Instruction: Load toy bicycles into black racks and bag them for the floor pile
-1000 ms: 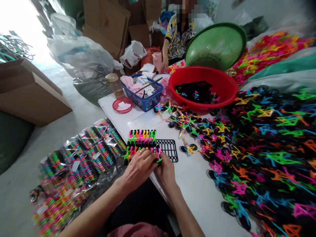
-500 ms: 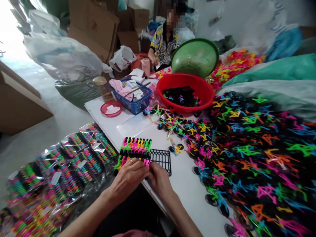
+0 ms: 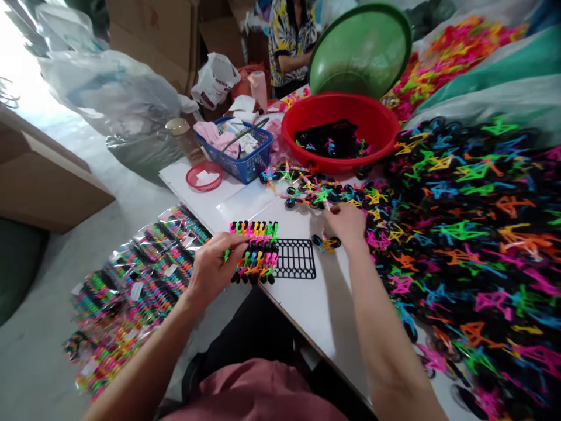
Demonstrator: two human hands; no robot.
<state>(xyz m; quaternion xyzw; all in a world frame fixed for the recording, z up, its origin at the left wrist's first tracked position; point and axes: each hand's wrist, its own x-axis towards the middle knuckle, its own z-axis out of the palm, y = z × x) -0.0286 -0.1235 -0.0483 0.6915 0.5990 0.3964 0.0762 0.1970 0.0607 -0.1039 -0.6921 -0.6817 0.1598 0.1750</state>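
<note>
My left hand (image 3: pixel 215 261) is closed on the left part of a black plastic rack (image 3: pixel 295 258), thumb and fingers pinching among the toy bicycles (image 3: pixel 256 260) set in it. These are small, brightly coloured and stand in two rows; the rack's right part shows bare grid. My right hand (image 3: pixel 348 223) reaches over the white table, fingers pinched on a green toy bicycle (image 3: pixel 323 194) at the edge of the loose pile. Fingertips partly hide that contact. A single yellow toy bicycle (image 3: pixel 326 242) lies between the rack and my right hand.
A large heap of toy bicycles (image 3: pixel 473 234) covers the right side. Behind stand a red basin (image 3: pixel 342 105), a green basin (image 3: pixel 359 52), a blue basket (image 3: pixel 249 161) and a small red basket (image 3: pixel 204 176). Bagged filled racks (image 3: pixel 144 280) lie left; a person (image 3: pixel 291 47) sits opposite.
My right hand has left the rack and moved forward and right to the loose toy bicycles. My left hand has shifted to the rack's left side. The view has tilted down.
</note>
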